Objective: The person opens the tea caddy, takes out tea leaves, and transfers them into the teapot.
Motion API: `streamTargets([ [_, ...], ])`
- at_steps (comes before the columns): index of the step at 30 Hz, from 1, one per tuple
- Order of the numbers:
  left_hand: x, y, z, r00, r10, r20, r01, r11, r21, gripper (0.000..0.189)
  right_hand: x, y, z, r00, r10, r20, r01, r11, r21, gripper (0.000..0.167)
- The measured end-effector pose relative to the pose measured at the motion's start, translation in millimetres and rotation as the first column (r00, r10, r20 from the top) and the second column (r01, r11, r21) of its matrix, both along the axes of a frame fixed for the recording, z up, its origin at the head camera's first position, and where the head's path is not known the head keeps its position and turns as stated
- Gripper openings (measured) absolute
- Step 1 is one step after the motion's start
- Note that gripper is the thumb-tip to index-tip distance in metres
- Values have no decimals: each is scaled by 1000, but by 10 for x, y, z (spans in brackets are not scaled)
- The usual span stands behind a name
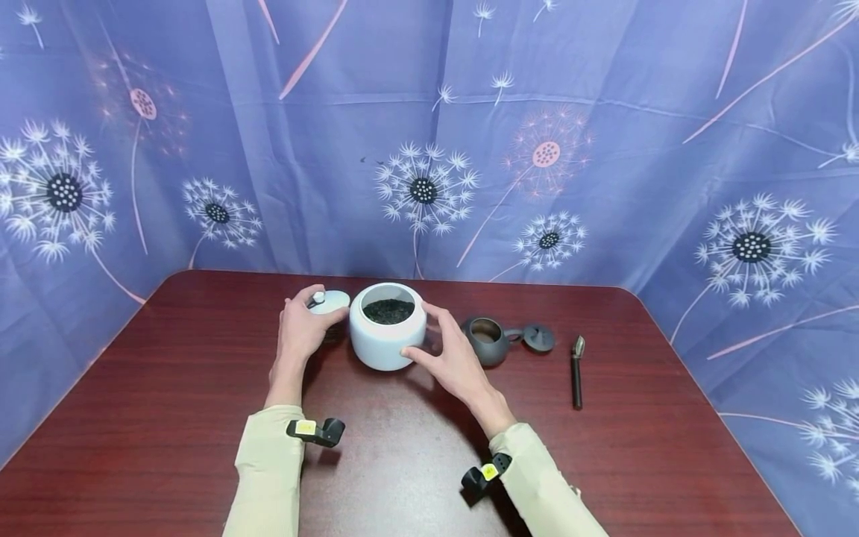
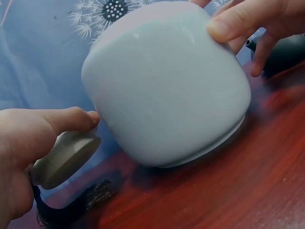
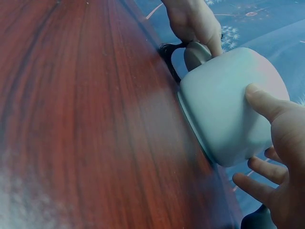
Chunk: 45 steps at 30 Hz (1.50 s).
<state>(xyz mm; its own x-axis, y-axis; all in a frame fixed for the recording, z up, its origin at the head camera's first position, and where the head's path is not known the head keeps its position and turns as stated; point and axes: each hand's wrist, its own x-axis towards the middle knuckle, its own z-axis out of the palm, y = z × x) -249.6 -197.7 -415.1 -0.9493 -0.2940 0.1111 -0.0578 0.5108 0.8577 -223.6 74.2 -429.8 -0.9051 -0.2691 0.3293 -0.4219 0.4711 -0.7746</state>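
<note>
A white round jar (image 1: pixel 387 344) stands on the table with its mouth uncovered. Dark tea leaves (image 1: pixel 388 312) lie inside it. My left hand (image 1: pixel 301 328) holds the white lid (image 1: pixel 334 301) by its edge, just left of the jar; the lid's small knob faces up. On the jar's right side rests my right hand (image 1: pixel 458 359), thumb in front and fingers toward the back. In the right wrist view the thumb presses the wall, while some lower fingers spread away from it. Under the lid, a black curved object (image 2: pixel 62 212) with a speckled end is partly hidden.
Right of the jar sits a dark teapot (image 1: pixel 488 344) without its cover; the teapot lid (image 1: pixel 538 338) lies beside its handle. Farther right is a dark-handled tool (image 1: pixel 576 377) with a metallic-looking tip. A patterned blue cloth (image 1: pixel 429 142) hangs behind the reddish-brown table (image 1: pixel 168 418).
</note>
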Motion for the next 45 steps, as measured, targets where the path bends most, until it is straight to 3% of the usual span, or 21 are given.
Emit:
streamTargets([
  [13,-17,-17,-129,998,-34,49,35,999,-27,73,10,9,-1,1000,4,-1,-4,1000,-1,79],
  [34,-8,42,-198,998,-54,-11,53,996,-65,64,8,15,-15,1000,13,8,-13,1000,-14,80],
  [45,-51,29,-247,998,-70,2,70,988,-135,64,0,13,-16,1000,14,3,-14,1000,-11,80],
])
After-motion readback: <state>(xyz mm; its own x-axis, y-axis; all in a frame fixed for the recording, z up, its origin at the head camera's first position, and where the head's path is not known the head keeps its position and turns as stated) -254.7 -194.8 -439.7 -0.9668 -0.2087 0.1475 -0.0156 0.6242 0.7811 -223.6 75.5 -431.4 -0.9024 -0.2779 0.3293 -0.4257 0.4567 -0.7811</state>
